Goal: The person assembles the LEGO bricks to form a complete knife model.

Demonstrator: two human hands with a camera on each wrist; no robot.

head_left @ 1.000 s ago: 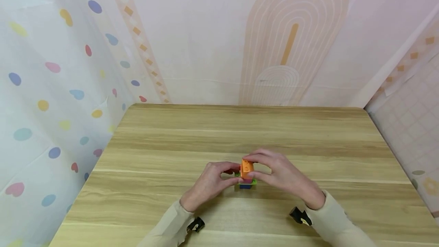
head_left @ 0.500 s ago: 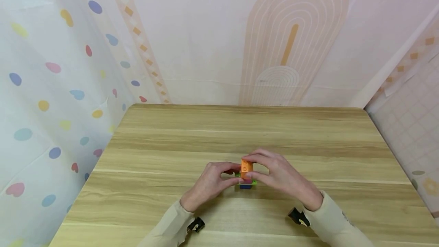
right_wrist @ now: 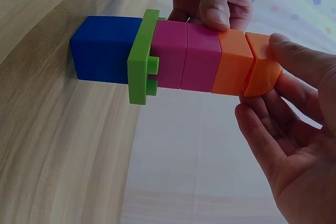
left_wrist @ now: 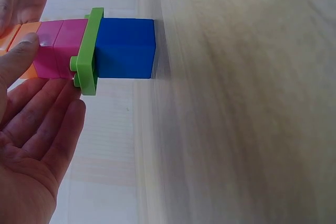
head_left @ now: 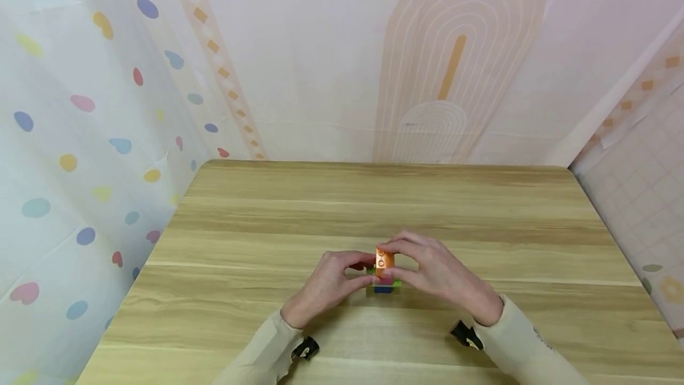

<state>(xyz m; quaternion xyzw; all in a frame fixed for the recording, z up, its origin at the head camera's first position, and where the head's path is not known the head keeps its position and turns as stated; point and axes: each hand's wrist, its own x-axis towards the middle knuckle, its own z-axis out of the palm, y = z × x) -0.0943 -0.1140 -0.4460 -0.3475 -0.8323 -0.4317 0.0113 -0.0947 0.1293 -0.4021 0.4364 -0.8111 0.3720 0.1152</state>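
Observation:
A tower of toy building bricks stands on the table: a blue brick (right_wrist: 105,51) at the bottom, a green plate (right_wrist: 140,59), two pink bricks (right_wrist: 184,56), then an orange brick (right_wrist: 231,61). My left hand (head_left: 331,281) pinches the tower where pink meets orange, its thumb (left_wrist: 25,45) across the seam. Between thumb and fingers, my right hand (head_left: 435,266) grips a second orange brick (right_wrist: 260,59) with a rounded edge. That top brick sits against the lower orange one, slightly tilted, with a narrow wedge-shaped gap on one side.
The wooden table (head_left: 256,218) reaches back to a patterned curtain (head_left: 320,64). More curtain hangs along the left side. Black wrist straps (head_left: 306,348) show at the sleeve cuffs.
The top orange brick has turned slightly and shifted a little left, lining up more with the tower. My right hand moved left with it; my left hand stayed in place.

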